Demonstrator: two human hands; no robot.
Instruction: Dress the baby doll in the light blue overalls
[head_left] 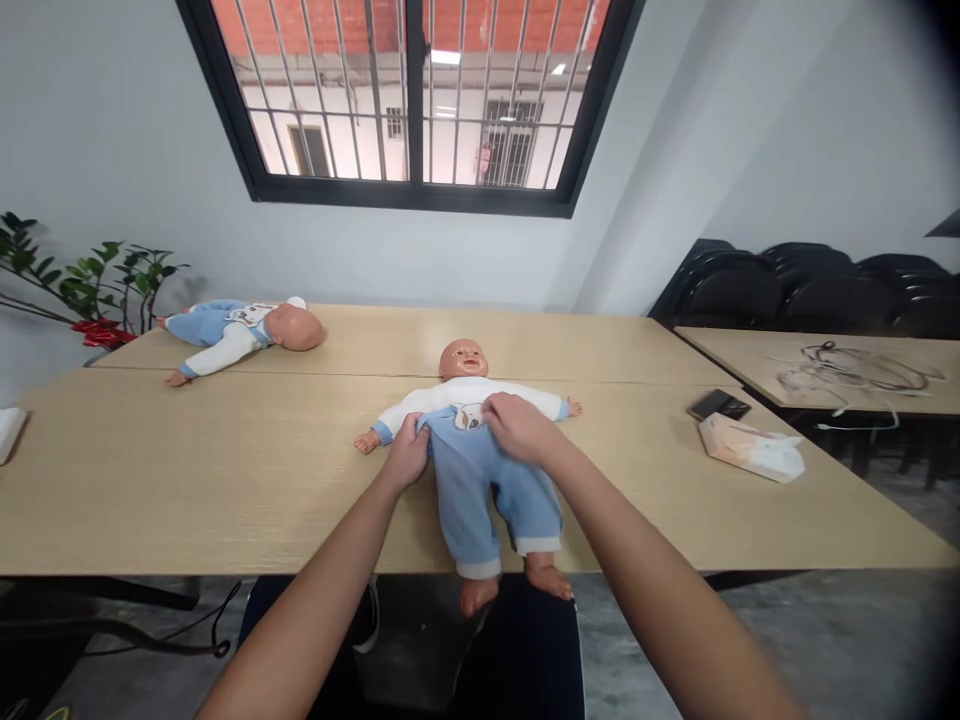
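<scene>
At the far left of the frame a plant (90, 285) is seen against the grey wall, under a barred window (409, 95). A long wooden table (187, 470) fills the middle. Two dolls are counted: one doll (232, 335) lies at the upper left, and a second doll (472, 450) lies face up at centre, feet over the near edge. Its blue trousers are pinched at the waist by the closed left hand (409, 455); the right hand (517, 425) is curled on the waistband. At right, one phone (718, 404), one tissue pack (750, 447), a cable (855, 372) on a second table and black chairs (810, 285) are seen.
</scene>
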